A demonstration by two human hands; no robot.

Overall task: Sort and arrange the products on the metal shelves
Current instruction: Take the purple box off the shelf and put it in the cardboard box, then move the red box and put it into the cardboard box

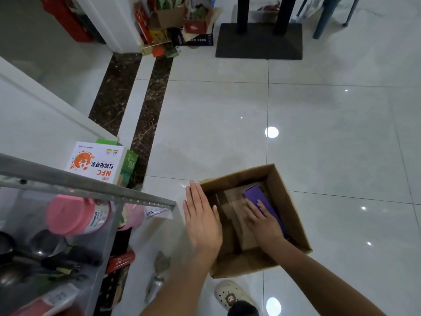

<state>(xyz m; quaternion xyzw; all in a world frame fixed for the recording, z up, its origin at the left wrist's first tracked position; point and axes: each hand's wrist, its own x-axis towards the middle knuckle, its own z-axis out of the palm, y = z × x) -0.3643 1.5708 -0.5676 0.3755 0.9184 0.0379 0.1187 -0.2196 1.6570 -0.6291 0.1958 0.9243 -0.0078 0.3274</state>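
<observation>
The step in hand was judged to be the lifting of a purple pack (257, 195) out of a cardboard box (292, 201), so that it could be placed on the metal shelf (91, 188) to the left. For this to be done well, the pack would need to be grasped across its width instead of merely pressed from above, since it lay against the right wall of the box with little room beside it. The box would best be steadied at its left wall while the pack was drawn upward, as a light box on a glossy tiled floor (319, 133) was likely to slide. A free spot on the shelf would also need to be picked in advance, because pink-lidded jars (68, 213) and dark items were already crowded under the top rail.

The right hand (264, 222) was reached into the box and laid on top of the purple pack, with the fingers spread and fairly straight; no closed grip around the pack could be made out. The left hand (202, 220) was held flat, fingers straight and together, at the left wall of the box. Nothing was held in it, and whether the cardboard was actually touched could not be told.

A white carton with orange print (95, 163) was seen beyond the shelf rail.
</observation>
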